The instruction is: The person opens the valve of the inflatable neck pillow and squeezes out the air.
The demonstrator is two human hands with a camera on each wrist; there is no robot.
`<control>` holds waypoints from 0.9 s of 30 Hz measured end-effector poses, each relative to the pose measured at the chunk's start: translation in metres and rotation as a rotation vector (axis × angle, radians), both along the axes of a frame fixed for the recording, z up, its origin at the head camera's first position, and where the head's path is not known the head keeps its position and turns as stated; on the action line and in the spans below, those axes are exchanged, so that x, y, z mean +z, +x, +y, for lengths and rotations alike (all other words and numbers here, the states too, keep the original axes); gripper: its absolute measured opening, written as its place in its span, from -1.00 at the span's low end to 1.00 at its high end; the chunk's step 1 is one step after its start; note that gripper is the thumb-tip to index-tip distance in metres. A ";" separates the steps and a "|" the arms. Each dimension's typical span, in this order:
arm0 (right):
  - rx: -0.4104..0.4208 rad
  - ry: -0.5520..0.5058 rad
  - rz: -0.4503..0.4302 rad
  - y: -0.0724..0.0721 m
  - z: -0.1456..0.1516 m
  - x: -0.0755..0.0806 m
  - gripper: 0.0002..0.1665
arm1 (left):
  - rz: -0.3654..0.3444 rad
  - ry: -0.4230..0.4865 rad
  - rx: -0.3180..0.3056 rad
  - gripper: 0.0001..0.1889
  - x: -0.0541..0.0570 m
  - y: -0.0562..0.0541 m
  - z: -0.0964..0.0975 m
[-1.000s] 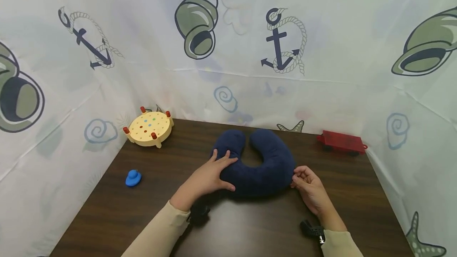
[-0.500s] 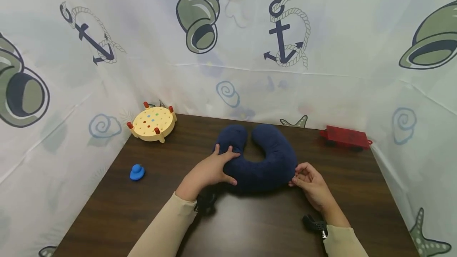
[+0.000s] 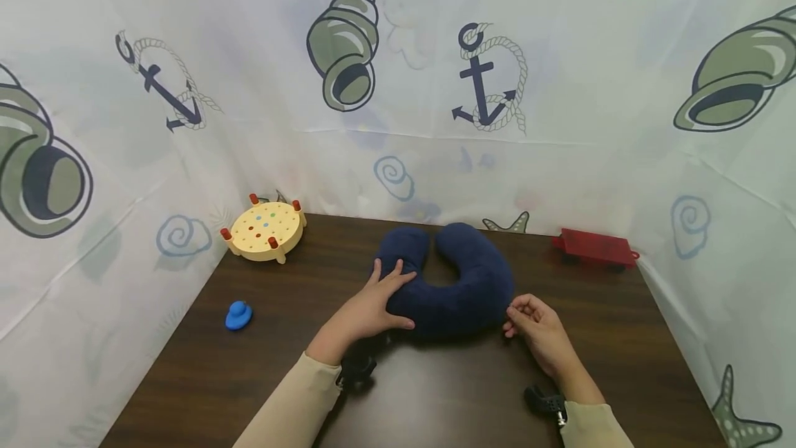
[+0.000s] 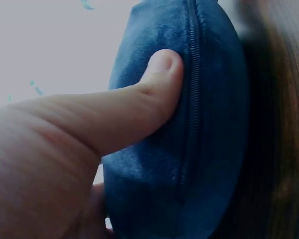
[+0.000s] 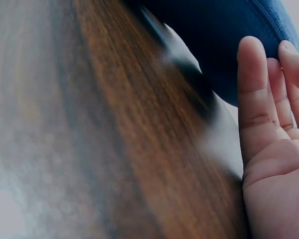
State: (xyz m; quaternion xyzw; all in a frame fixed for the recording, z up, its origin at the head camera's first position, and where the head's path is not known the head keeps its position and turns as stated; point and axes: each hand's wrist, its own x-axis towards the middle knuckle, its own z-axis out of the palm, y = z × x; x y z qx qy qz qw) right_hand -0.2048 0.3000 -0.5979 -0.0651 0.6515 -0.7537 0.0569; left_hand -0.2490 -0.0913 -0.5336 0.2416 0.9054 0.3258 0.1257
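Observation:
A navy blue U-shaped neck pillow lies on the table, its two ends facing the far wall. My left hand holds its left side, fingers spread across the top and thumb against the front. The left wrist view shows that thumb pressed beside the closed zipper along the pillow's side. At the pillow's right front edge, my right hand pinches at the zipper line with thumb and fingertips. The zipper pull is hidden between them. In the right wrist view the zipper runs down to those fingertips.
A round cream pegged toy with red pegs stands at the back left. In front of it lies a small blue hat-shaped piece. A red toy wagon is at the back right. Patterned cloth hangs behind the dark wood table.
My right hand has slid slightly toward me and left along the pillow's edge. The left hand and pillow stay in place. The head view has shifted a little.

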 end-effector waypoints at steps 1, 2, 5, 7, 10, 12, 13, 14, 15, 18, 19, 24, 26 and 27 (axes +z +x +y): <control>-0.008 -0.014 0.004 0.000 0.000 0.000 -0.88 | 0.001 0.014 0.008 0.05 -0.001 -0.001 0.000; -0.015 -0.026 0.013 0.000 0.000 0.000 -0.87 | 0.003 0.031 0.018 0.05 -0.002 -0.003 0.000; -0.027 -0.061 0.030 0.001 -0.001 0.001 -0.78 | 0.016 0.077 0.045 0.06 -0.006 -0.010 -0.002; -0.010 -0.062 0.034 0.001 -0.001 0.002 -0.72 | 0.011 0.095 0.058 0.07 -0.009 -0.013 -0.004; 0.030 -0.045 0.050 0.001 0.000 0.003 -0.74 | 0.004 0.107 0.058 0.08 -0.013 -0.017 -0.007; 0.049 -0.036 0.063 0.000 -0.001 0.002 -0.81 | -0.010 0.111 0.055 0.08 -0.012 -0.018 -0.008; 0.054 -0.033 0.066 -0.001 -0.001 0.003 -0.85 | -0.010 0.111 0.055 0.09 -0.012 -0.018 -0.008; 0.054 -0.031 0.066 -0.002 -0.002 0.003 -0.87 | -0.011 0.111 0.055 0.09 -0.011 -0.019 -0.009; 0.055 -0.037 0.068 -0.002 -0.002 0.003 -0.88 | -0.015 0.112 0.056 0.09 -0.011 -0.019 -0.009; 0.047 -0.043 0.064 0.000 -0.002 0.002 -0.93 | -0.028 0.111 0.053 0.09 -0.009 -0.017 -0.008; 0.042 -0.049 0.061 0.002 -0.002 0.002 -0.94 | -0.028 0.108 0.050 0.08 -0.009 -0.016 -0.007; 0.004 -0.068 0.035 0.003 0.001 0.003 -0.96 | -0.007 0.090 0.059 0.07 -0.009 -0.011 -0.001; -0.041 -0.054 0.015 0.003 0.001 0.004 -0.94 | 0.023 0.084 0.068 0.06 -0.009 -0.010 0.001; -0.071 -0.047 0.003 0.004 0.000 0.005 -0.92 | 0.039 0.080 0.072 0.04 -0.009 -0.010 0.002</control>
